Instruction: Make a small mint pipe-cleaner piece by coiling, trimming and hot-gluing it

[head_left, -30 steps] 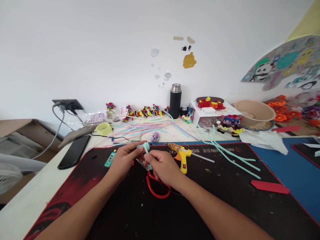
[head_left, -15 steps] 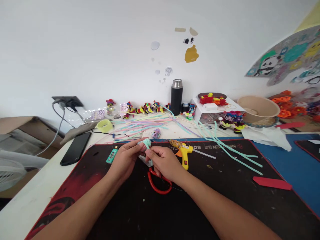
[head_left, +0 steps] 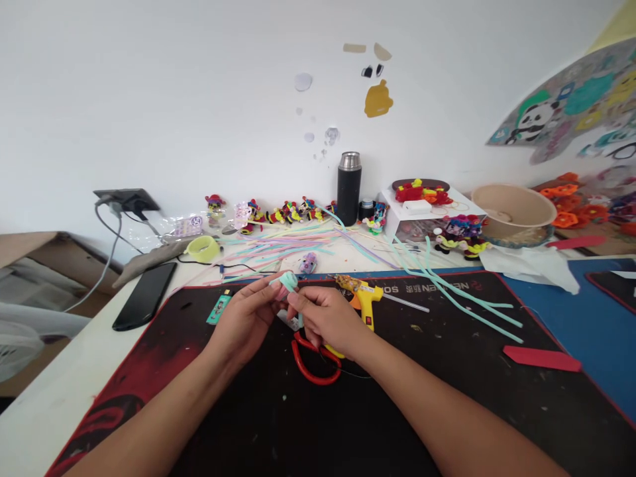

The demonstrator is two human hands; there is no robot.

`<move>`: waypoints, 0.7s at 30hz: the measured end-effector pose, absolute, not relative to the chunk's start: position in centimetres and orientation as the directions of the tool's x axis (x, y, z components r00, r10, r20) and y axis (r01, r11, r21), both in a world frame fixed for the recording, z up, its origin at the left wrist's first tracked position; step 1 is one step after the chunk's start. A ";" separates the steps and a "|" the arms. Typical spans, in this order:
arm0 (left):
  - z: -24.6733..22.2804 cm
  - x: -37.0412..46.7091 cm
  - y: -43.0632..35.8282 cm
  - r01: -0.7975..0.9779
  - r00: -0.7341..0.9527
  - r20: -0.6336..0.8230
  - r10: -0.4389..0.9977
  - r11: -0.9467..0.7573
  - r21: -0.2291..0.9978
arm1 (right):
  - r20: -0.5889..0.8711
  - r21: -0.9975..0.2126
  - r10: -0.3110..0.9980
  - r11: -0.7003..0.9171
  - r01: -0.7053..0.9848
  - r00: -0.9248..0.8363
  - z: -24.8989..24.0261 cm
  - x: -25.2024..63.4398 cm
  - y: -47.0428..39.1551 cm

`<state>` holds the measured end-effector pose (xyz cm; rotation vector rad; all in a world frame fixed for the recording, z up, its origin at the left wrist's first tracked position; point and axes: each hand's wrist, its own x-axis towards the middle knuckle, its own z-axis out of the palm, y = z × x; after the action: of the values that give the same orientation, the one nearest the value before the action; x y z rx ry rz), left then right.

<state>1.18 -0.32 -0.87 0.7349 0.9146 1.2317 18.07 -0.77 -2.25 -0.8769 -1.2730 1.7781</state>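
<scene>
Over the dark mat, my left hand (head_left: 248, 308) pinches a small coil of mint-green pipe cleaner (head_left: 288, 279) with some pink showing under it. My right hand (head_left: 325, 315) is closed with thumb and forefinger at the coil's right side, on a mint strand whose end hangs below, partly hidden by the fingers. Beneath the right hand lies a pair of scissors (head_left: 318, 379) with red handles, its blades mostly covered. A yellow glue gun (head_left: 368, 305) with a clear glue stick rests just beyond that hand. Left of my left hand is a teal lighter-like item (head_left: 218, 307).
Loose mint pipe cleaners (head_left: 464, 308) stretch across the right, near a red strip (head_left: 541, 358). Behind are pastel pipe cleaners (head_left: 278, 242), a black thermos (head_left: 349, 192), several small figures (head_left: 293, 212), a white box (head_left: 392, 222) and a beige bowl (head_left: 517, 205). A phone (head_left: 146, 296) lies left.
The coil has turned slightly and shows more of its top, with both hands still on it. The view has shifted a little; the objects on the table keep their places.
</scene>
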 end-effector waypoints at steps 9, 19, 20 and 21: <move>-0.4 1.4 -0.5 -0.493 0.172 -0.164 0.971 0.230 0.839 | -0.164 -0.886 0.829 -0.362 -0.289 -0.534 -1.5 18.5 -0.7; 0.0 1.5 -1.2 -0.466 0.142 -0.122 0.982 0.175 0.868 | -0.171 -0.880 0.832 -0.370 -0.298 -0.527 -1.4 18.5 -0.8; 0.0 1.6 -1.2 -0.462 0.142 -0.125 0.982 0.177 0.869 | -0.173 -0.889 0.842 -0.357 -0.287 -0.512 -1.4 18.5 -0.8; -0.1 1.7 -1.2 -0.460 0.141 -0.129 0.982 0.180 0.870 | -0.175 -0.897 0.852 -0.345 -0.277 -0.494 -1.5 18.5 -0.8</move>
<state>1.70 -1.23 -0.10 0.7838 0.8456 1.2113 18.50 -0.78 -1.49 -0.8532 -1.1013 1.9161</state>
